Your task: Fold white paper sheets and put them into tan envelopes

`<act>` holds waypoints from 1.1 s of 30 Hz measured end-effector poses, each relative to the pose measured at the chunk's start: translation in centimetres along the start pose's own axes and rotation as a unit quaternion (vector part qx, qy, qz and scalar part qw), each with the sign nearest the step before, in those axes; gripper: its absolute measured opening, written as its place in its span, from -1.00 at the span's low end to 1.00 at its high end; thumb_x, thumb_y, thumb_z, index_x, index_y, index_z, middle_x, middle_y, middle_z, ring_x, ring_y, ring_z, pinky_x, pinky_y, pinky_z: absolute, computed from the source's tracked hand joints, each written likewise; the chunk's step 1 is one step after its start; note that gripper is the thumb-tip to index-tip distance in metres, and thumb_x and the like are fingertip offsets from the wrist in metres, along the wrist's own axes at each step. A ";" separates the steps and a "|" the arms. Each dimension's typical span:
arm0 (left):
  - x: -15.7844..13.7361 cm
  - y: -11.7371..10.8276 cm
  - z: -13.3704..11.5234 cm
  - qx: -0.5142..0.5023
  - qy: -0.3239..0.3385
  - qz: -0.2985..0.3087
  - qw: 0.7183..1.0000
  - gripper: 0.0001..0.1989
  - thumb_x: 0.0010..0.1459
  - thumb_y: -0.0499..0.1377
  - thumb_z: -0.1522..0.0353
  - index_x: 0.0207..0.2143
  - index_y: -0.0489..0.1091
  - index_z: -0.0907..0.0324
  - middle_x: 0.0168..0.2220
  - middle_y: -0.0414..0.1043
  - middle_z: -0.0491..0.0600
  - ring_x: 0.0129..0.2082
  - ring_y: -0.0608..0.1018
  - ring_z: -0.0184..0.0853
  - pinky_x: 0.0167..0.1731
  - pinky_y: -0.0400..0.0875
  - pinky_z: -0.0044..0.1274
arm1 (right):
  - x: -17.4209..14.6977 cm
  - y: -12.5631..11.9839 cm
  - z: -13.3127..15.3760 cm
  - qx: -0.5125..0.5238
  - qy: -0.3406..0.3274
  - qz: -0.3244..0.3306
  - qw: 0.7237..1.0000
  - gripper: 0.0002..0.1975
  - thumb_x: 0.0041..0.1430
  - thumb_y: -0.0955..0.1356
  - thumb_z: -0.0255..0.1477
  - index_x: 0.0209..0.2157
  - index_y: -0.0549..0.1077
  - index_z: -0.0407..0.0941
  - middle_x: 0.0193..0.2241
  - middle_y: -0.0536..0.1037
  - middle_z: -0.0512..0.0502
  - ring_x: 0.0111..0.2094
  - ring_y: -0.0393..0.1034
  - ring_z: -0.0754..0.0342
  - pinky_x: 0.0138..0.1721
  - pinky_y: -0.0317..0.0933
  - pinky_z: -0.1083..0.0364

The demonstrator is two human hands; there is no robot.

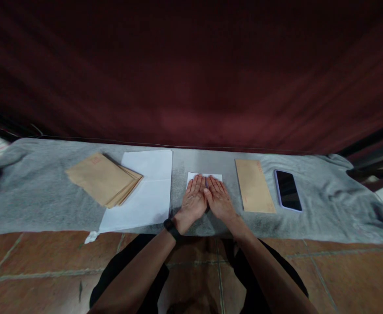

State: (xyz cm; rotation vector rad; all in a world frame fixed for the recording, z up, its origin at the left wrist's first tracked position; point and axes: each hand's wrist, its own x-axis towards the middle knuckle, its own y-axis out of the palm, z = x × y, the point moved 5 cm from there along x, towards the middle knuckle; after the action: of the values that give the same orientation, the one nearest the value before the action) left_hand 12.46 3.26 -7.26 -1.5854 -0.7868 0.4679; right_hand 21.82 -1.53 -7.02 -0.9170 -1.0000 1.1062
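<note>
A small piece of white paper (pixel 190 175), perhaps folded, lies on the grey cloth in front of me. My left hand (pixel 194 198) rests flat on it, palm down with fingers stretched out. Beside it my right hand (pixel 219 198) is also flat on the paper, fingers extended, its thumb touching or overlapping the left hand. Most of the paper is hidden under both hands. Right of my hands lies a single brown envelope (pixel 255 185). To the left are large white sheets (pixel 148 192), with a fanned stack of brown envelopes (pixel 101 179) partly over them.
A phone (pixel 288 190) with a purple edge lies right of the single envelope. Grey cloth (pixel 335 205) covers the long narrow surface. A crumpled white scrap (pixel 92 237) sits at its front edge. Behind hangs a dark red curtain (pixel 191 87); tiled floor (pixel 47 257) shows below.
</note>
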 end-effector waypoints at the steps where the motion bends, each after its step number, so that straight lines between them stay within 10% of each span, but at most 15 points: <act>1: 0.1 -0.1 0.3 0.002 -0.006 0.000 1.000 -0.40 0.34 -0.17 0.42 0.39 -0.02 0.44 0.44 -0.04 0.24 0.46 -0.04 -0.17 0.39 0.00 -0.24 | 0.0 0.1 -0.1 -0.006 -0.002 -0.002 1.000 -0.41 0.50 -0.03 -0.27 0.37 0.14 -0.28 0.38 0.16 -0.26 0.42 -0.03 -0.03 0.40 -0.09 -0.11; 33: -0.8 -1.4 2.7 0.029 -0.084 -0.022 0.996 -0.37 0.39 -0.12 0.22 0.41 -0.01 0.33 0.43 -0.03 0.22 0.45 0.02 -0.07 0.38 -0.10 -0.10 | 0.2 -1.9 -1.2 0.010 0.019 -0.071 0.997 -0.42 0.49 0.03 -0.26 0.39 0.10 -0.24 0.39 0.14 -0.27 0.41 -0.02 -0.13 0.36 -0.03 -0.20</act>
State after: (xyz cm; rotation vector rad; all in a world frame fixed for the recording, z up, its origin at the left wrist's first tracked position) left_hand 9.79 4.61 -6.47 -1.4857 -0.9253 0.5935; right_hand 23.53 -1.80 -5.55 -0.8349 -1.0056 0.9745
